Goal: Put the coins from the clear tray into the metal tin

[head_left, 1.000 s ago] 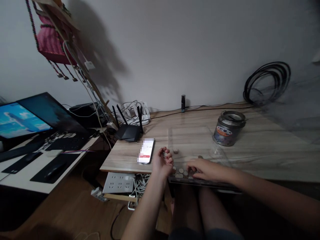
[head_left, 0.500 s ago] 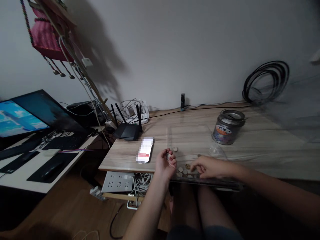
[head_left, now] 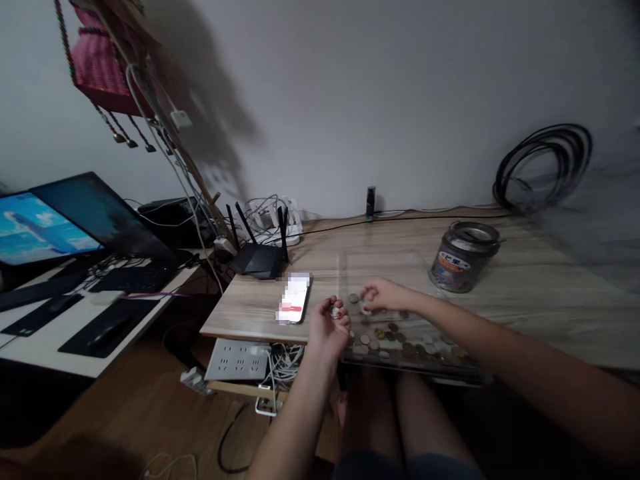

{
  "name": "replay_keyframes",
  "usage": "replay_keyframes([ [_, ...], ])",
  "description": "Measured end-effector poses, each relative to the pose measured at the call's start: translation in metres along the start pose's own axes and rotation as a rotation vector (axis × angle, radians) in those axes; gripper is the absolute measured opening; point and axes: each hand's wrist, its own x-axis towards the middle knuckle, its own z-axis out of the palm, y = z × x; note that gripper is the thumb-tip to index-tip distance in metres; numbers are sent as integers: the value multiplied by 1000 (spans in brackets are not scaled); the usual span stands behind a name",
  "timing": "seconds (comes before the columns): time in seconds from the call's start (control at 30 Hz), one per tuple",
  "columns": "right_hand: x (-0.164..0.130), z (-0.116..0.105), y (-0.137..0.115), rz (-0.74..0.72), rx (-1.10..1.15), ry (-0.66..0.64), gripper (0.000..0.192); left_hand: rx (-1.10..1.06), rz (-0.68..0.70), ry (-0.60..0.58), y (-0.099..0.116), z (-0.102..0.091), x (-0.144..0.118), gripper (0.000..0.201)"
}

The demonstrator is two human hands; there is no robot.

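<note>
Head camera is looking down at your hands over the near edge of the wooden table (head_left: 525, 293). Your left hand (head_left: 327, 327) is curling its fingers (head_left: 340, 319) narrowly around a few small coins (head_left: 334, 311), which are sitting pinched near the fingertips with the palm turned up toward you. Your right hand (head_left: 383, 295) is reaching farther out, its fingertips drawn close together over a single coin (head_left: 353, 299) lying on the clear plastic tray (head_left: 400, 267); whether they are actually gripping a coin is too dim to tell. Just behind that hand, toward you, loose coins (head_left: 395, 337) are lying scattered across the near part of the tray, along the table's front edge. Left of your left hand, a phone (head_left: 294, 298) is lying flat with its screen lit. Behind it, a black router (head_left: 260, 257) is standing with its antennas up, beside a tangle of white cables. To the right of the tray, well apart from your hands, a metal tin (head_left: 463, 257) is sitting open on the table. A coil of black cable (head_left: 543, 167) is leaning at the wall beyond it. Off to the far left, a monitor (head_left: 35, 227) is glowing on a second desk, and a white power strip (head_left: 237, 363) is lying below the table.
</note>
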Motion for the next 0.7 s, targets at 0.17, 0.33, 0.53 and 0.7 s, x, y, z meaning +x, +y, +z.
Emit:
replay_keyframes([
  [0.17, 48, 2, -13, 136, -182, 70, 35, 47, 9, -5, 0, -3, -2, 14],
  [0.33, 51, 7, -14, 201, -272, 10, 18, 47, -2, -20, -2, -7, -1, 16],
  [0.53, 37, -4, -13, 232, -282, -114, 19, 4, 11, 90, -9, 0, 1, 19],
  [0.7, 15, -8, 0, 246, -242, -120, 21, -14, 36, 104, -16, 8, 8, 20],
])
